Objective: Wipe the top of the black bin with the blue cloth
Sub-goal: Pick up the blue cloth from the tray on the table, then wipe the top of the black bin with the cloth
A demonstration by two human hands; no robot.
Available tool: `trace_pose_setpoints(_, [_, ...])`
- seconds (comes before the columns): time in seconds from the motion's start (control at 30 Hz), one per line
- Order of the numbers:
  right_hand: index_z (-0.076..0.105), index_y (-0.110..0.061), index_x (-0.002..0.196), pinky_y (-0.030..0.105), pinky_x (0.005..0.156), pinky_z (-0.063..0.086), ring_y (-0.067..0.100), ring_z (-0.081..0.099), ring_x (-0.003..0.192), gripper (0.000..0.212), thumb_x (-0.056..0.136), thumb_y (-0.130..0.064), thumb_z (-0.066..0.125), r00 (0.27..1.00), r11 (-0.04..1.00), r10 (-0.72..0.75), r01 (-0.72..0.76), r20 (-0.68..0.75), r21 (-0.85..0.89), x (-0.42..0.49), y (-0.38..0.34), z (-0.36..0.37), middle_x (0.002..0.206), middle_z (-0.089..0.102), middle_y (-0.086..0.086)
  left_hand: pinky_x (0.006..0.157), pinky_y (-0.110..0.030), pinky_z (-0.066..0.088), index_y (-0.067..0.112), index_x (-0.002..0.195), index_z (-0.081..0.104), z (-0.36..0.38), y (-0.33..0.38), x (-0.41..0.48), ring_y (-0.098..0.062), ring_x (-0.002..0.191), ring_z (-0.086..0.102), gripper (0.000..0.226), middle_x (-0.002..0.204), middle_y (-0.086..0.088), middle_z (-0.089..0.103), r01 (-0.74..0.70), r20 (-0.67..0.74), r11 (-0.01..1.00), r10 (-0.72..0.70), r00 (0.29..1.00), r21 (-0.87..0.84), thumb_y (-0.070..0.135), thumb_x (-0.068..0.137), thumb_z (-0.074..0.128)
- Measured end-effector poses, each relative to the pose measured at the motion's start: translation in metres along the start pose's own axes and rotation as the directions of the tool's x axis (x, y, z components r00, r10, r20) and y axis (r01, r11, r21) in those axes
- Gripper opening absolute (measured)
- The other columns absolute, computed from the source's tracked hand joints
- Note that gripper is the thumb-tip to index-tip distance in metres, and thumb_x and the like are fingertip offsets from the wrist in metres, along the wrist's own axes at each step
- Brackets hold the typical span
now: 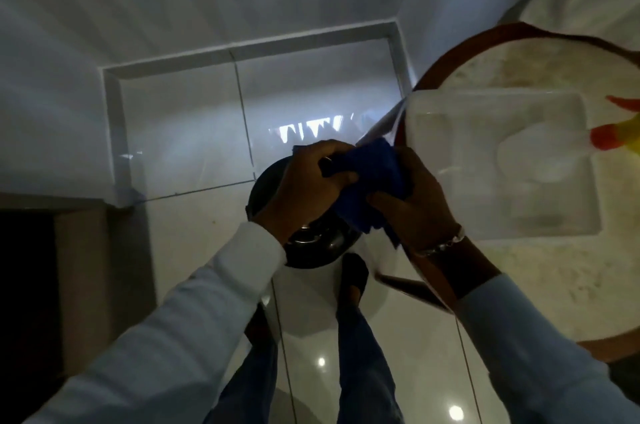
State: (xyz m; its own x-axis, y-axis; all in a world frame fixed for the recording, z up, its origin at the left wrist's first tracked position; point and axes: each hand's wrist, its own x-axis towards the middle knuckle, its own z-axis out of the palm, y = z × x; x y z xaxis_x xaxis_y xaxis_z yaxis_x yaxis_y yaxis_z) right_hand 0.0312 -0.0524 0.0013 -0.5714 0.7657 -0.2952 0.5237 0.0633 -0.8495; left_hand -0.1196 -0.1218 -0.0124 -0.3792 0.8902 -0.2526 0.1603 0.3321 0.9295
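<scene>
A round black bin (313, 247) with a shiny rim stands on the tiled floor below me, mostly covered by my hands. The blue cloth (372, 177) is bunched up above the bin's right side. My left hand (304, 188) grips the cloth's left end, thumb over it. My right hand (412, 205), with a bracelet at the wrist, holds the cloth's right and lower part. Both sleeves are white. Whether the cloth touches the bin's top cannot be told.
A round table (485, 42) with a dark wooden rim stands close on the right, carrying a clear plastic container (502, 160) and an orange-yellow object (613, 136). White walls meet in a corner behind the bin. My legs and a dark shoe (353, 278) are below.
</scene>
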Motion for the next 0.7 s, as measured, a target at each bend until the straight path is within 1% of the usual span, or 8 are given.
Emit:
trace_pose_setpoints(0.1, [0.050, -0.009, 0.124, -0.002, 0.061, 0.043, -0.006, 0.054, 0.077, 0.049, 0.079, 0.003, 0.065, 1.000, 0.999, 0.006, -0.006, -0.011, -0.042, 0.008, 0.012, 0.051, 0.092, 0.058, -0.008, 0.088, -0.025, 0.054, 0.014, 0.116, 0.063, -0.030, -0.054, -0.007, -0.006, 0.095, 0.065, 0.039, 0.101, 0.004, 0.068, 0.003, -0.052, 0.998, 0.001, 0.999, 0.067, 0.011, 0.079, 0.074])
trace_pose_setpoints(0.17, [0.051, -0.011, 0.125, -0.003, 0.059, 0.044, -0.009, 0.055, 0.073, 0.048, 0.081, 0.001, 0.064, 0.997, 0.996, 0.001, -0.008, -0.073, -0.088, 0.017, 0.028, 0.079, 0.088, 0.058, -0.012, 0.099, -0.030, 0.046, 0.017, 0.133, 0.049, -0.044, -0.103, -0.013, -0.019, 0.116, 0.058, 0.060, 0.125, -0.007, 0.061, 0.031, -0.069, 0.983, -0.019, 0.997, 0.181, 0.021, 0.079, 0.075])
trace_pose_setpoints(0.27, [0.050, -0.008, 0.126, -0.003, 0.060, 0.042, -0.006, 0.056, 0.070, 0.045, 0.083, 0.001, 0.061, 0.977, 0.975, -0.093, 0.050, -0.193, -0.218, 0.034, 0.059, 0.106, 0.089, 0.056, -0.019, 0.113, -0.039, 0.018, 0.020, 0.150, 0.009, -0.058, -0.183, -0.027, -0.026, 0.146, 0.010, 0.108, 0.160, -0.011, 0.014, 0.068, 0.143, 0.921, -0.132, 0.981, 0.383, 0.041, 0.070, 0.079])
trace_pose_setpoints(0.4, [0.052, -0.011, 0.125, 0.008, 0.076, 0.040, -0.001, 0.052, 0.081, 0.042, 0.085, -0.002, 0.059, 0.947, 0.937, -0.178, 0.080, -0.268, -0.341, 0.062, 0.105, 0.132, 0.097, 0.058, -0.007, 0.113, -0.030, -0.012, 0.022, 0.141, -0.032, -0.056, -0.271, -0.035, -0.017, 0.141, -0.030, 0.143, 0.157, -0.003, -0.029, -0.077, 0.316, 0.792, -0.150, 0.937, 0.606, 0.061, 0.059, 0.078])
trace_pose_setpoints(0.47, [0.052, -0.009, 0.125, 0.023, 0.085, 0.044, 0.007, 0.055, 0.092, 0.040, 0.086, -0.004, 0.059, 0.936, 0.906, -0.259, 0.150, -0.239, -0.396, 0.073, 0.126, 0.145, 0.105, 0.065, 0.006, 0.114, -0.032, -0.015, 0.023, 0.137, -0.037, -0.050, -0.292, -0.029, -0.018, 0.141, -0.033, 0.146, 0.153, -0.002, -0.035, -0.124, 0.294, 0.760, -0.092, 0.951, 0.638, 0.069, 0.055, 0.075])
trace_pose_setpoints(0.53, [0.051, -0.007, 0.126, 0.025, 0.090, 0.043, 0.017, 0.054, 0.103, 0.042, 0.085, -0.009, 0.064, 0.937, 0.857, -0.332, 0.253, -0.106, -0.450, 0.076, 0.147, 0.159, 0.115, 0.063, 0.016, 0.115, -0.034, -0.016, 0.020, 0.140, -0.034, -0.042, -0.305, -0.022, -0.020, 0.142, -0.032, 0.147, 0.152, -0.002, -0.036, -0.182, 0.291, 0.713, -0.032, 0.956, 0.677, 0.074, 0.052, 0.071])
trace_pose_setpoints(0.6, [0.053, -0.010, 0.124, 0.024, 0.092, 0.043, 0.021, 0.053, 0.110, 0.049, 0.081, -0.026, 0.071, 0.952, 0.817, -0.296, 0.292, 0.072, -0.498, 0.070, 0.165, 0.172, 0.123, 0.059, 0.016, 0.117, -0.036, -0.015, 0.016, 0.144, -0.027, -0.038, -0.312, -0.018, -0.020, 0.142, -0.032, 0.147, 0.152, -0.003, -0.035, -0.232, 0.308, 0.663, 0.002, 0.951, 0.712, 0.078, 0.051, 0.068])
trace_pose_setpoints(0.7, [0.059, -0.015, 0.119, 0.046, 0.091, 0.048, 0.030, 0.052, 0.115, 0.056, 0.079, -0.055, 0.060, 0.943, 0.711, -0.312, 0.309, 0.110, -0.631, 0.069, 0.180, 0.183, 0.128, 0.056, 0.014, 0.119, -0.040, -0.012, 0.011, 0.147, -0.021, -0.038, -0.315, -0.012, -0.023, 0.143, -0.029, 0.148, 0.155, -0.008, -0.030, -0.290, 0.345, 0.605, 0.026, 0.938, 0.742, 0.083, 0.049, 0.064])
